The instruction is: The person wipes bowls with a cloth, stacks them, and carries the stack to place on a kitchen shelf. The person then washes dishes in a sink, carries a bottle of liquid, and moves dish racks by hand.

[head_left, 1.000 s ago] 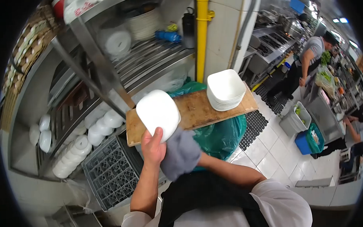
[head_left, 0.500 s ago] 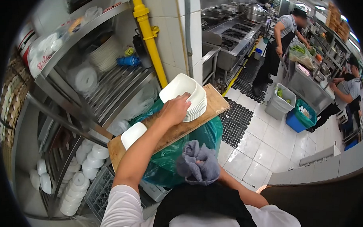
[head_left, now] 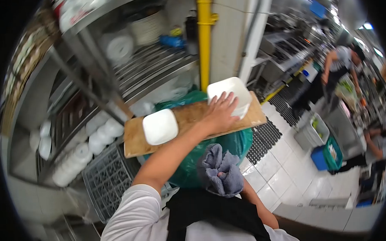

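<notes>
My left hand reaches over the near side of a stack of squarish white bowls. Its fingers lie spread inside the top bowl and its thumb is by the outer side, so it grips the near rim. The stack stands at the right end of a wooden board. A single white bowl sits on the board's left part, beside my forearm. My right hand is mostly hidden in a bunched grey cloth, with a fingertip showing in its folds. It holds the cloth in front of my apron.
Under the board is a green plastic bag. A metal rack with dishes rises at the left, above a grey crate. A yellow pipe runs up the wall. Two people work at right, near a grey bin.
The view has shifted, so board and bowls appear further right. My left hand's fingers are now more spread over the top bowl. My right hand keeps the cloth.
</notes>
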`<state>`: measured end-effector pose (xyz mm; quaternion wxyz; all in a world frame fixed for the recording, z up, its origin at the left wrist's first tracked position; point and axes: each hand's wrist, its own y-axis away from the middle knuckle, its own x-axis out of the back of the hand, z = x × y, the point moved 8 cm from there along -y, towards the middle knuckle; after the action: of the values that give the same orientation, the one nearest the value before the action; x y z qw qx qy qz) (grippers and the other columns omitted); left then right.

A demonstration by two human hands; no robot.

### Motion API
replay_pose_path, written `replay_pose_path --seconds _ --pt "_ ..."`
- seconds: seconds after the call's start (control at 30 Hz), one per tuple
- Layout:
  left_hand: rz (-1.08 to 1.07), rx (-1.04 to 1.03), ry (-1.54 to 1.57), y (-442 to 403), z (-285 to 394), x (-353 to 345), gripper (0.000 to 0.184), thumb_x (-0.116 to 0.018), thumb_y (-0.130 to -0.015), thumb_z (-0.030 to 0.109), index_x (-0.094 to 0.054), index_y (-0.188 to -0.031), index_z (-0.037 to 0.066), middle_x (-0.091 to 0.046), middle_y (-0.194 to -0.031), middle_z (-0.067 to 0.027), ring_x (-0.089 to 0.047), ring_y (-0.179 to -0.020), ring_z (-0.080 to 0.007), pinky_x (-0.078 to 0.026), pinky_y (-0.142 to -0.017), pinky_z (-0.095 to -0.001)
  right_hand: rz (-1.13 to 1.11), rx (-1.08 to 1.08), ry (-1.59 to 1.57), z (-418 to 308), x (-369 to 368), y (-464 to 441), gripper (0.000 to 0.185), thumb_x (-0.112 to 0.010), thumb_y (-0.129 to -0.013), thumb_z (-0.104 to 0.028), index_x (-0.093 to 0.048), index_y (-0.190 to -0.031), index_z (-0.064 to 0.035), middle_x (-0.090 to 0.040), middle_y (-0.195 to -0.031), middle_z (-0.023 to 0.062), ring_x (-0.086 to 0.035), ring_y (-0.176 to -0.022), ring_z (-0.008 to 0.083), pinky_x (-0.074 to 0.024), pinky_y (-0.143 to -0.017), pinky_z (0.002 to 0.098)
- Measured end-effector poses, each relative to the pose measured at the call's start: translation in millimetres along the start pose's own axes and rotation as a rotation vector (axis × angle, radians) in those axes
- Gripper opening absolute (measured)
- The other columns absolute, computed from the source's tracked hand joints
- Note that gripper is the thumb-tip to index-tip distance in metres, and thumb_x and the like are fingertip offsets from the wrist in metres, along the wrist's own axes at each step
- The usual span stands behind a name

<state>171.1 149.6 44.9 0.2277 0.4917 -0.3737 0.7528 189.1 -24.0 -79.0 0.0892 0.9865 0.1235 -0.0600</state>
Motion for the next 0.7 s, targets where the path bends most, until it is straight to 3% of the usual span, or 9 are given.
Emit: replay_pose_path --seconds 0.13,0.23,0.27,0.33,0.4,0.43,0.57,0.6,0.7 --pt "0.264 0.162 0.151 80.7 -29.3 40.5 0.068 -0.059 -0.082 0.031 -0.032 -0.136 -0.001 -0.027 -0.142 -0.0237 -0.023 -0.133 -0.0375 -0.02 -0.108 -0.0449 -0.164 -0.034 0.305 -16.3 -19.5 -15.8 0.025 -0.062 -0.084 -0.026 -0.065 -0.094 -0.0021 -0.065 -0.087 0.0069 -0.059 -0.08 0.0167 -0.0482 -0.072 0.0311" --pt "0.406 0.557 0.111 177.8 -98.5 50.7 0.074 -0.063 -0.076 0.017 -0.026 -0.137 -0.005 -0.025 -0.142 -0.0256 -0.023 -0.133 -0.0379 -0.021 -0.109 -0.039 -0.181 0.116 0.422 -15.5 -26.0 -38.9 0.026 -0.063 -0.083 -0.026 -0.064 -0.093 -0.0025 -0.066 -0.086 0.0079 -0.061 -0.078 0.0185 -0.0486 -0.071 0.0319" --pt "0.471 0.673 0.076 210.3 -115.9 54.5 0.077 -0.065 -0.074 0.015 -0.025 -0.136 -0.007 -0.025 -0.142 -0.0263 -0.022 -0.133 -0.0396 -0.019 -0.11 -0.0414 -0.174 0.2 0.462 -20.8 -30.4 -47.2 0.026 -0.063 -0.083 -0.026 -0.064 -0.094 -0.0027 -0.066 -0.086 0.0084 -0.061 -0.077 0.0193 -0.0487 -0.07 0.0322" --pt "0.428 0.808 0.185 246.3 -137.8 54.0 0.093 -0.072 -0.07 0.018 -0.014 -0.139 -0.007 -0.02 -0.144 -0.0268 -0.019 -0.135 -0.0377 -0.018 -0.11 -0.0396 -0.324 0.396 1.024 -90.8 -77.1 -61.9 0.028 -0.064 -0.081 -0.027 -0.063 -0.097 -0.0035 -0.065 -0.089 0.0109 -0.061 -0.081 0.0228 -0.0485 -0.073 0.0333" --pt "0.39 0.867 0.288 260.0 -146.0 46.2 0.103 -0.077 -0.066 0.02 -0.009 -0.139 -0.007 -0.02 -0.144 -0.0271 -0.019 -0.135 -0.0368 -0.018 -0.11 -0.0379 -0.284 0.528 0.86 -127.3 -102.1 -98.2 0.034 -0.065 -0.08 -0.03 -0.061 -0.102 -0.0045 -0.064 -0.093 0.0147 -0.06 -0.085 0.0274 -0.0475 -0.078 0.0348" --pt "0.382 0.872 0.346 263.2 -153.4 36.7 0.107 -0.079 -0.064 0.021 -0.008 -0.139 -0.007 -0.02 -0.143 -0.0272 -0.019 -0.135 -0.0364 -0.019 -0.11 -0.0371 -0.173 0.538 0.413 -127.0 -94.6 -128.0 0.039 -0.064 -0.079 -0.032 -0.06 -0.105 -0.005 -0.062 -0.095 0.0173 -0.06 -0.088 0.0303 -0.0466 -0.081 0.0358" --pt "0.429 0.91 0.574 265.7 -167.1 16.4 0.117 -0.083 -0.058 0.024 -0.006 -0.139 -0.009 -0.022 -0.142 -0.0275 -0.023 -0.133 -0.0352 -0.022 -0.109 -0.0348 -0.108 0.629 1.238 -99.2 -128.4 -233.4 0.059 -0.059 -0.079 -0.043 -0.05 -0.122 -0.004 -0.043 -0.128 0.0222 -0.04 -0.119 0.0379 -0.0353 -0.097 0.0458" --pt "0.457 0.893 0.47 268.3 -173.0 8.7 0.113 -0.083 -0.056 0.025 -0.012 -0.138 -0.008 -0.032 -0.137 -0.0264 -0.034 -0.127 -0.0362 -0.03 -0.104 -0.0367 -0.049 0.655 1.453 -86.4 -137.2 -248.3 0.064 -0.056 -0.08 -0.046 -0.047 -0.127 -0.0039 -0.037 -0.136 0.0232 -0.035 -0.125 0.0397 -0.032 -0.1 0.0477" --pt "0.471 0.892 0.424 262.1 -159.8 28.7 0.101 -0.083 -0.057 0.023 -0.024 -0.135 0.0 -0.048 -0.125 -0.0223 -0.049 -0.113 -0.0361 -0.041 -0.093 -0.0385 -0.089 0.603 1.651 -50.1 -168.2 -250.3 0.073 -0.05 -0.081 -0.052 -0.037 -0.135 -0.005 -0.015 -0.147 0.0216 -0.014 -0.134 0.0457 -0.0203 -0.106 0.0511"
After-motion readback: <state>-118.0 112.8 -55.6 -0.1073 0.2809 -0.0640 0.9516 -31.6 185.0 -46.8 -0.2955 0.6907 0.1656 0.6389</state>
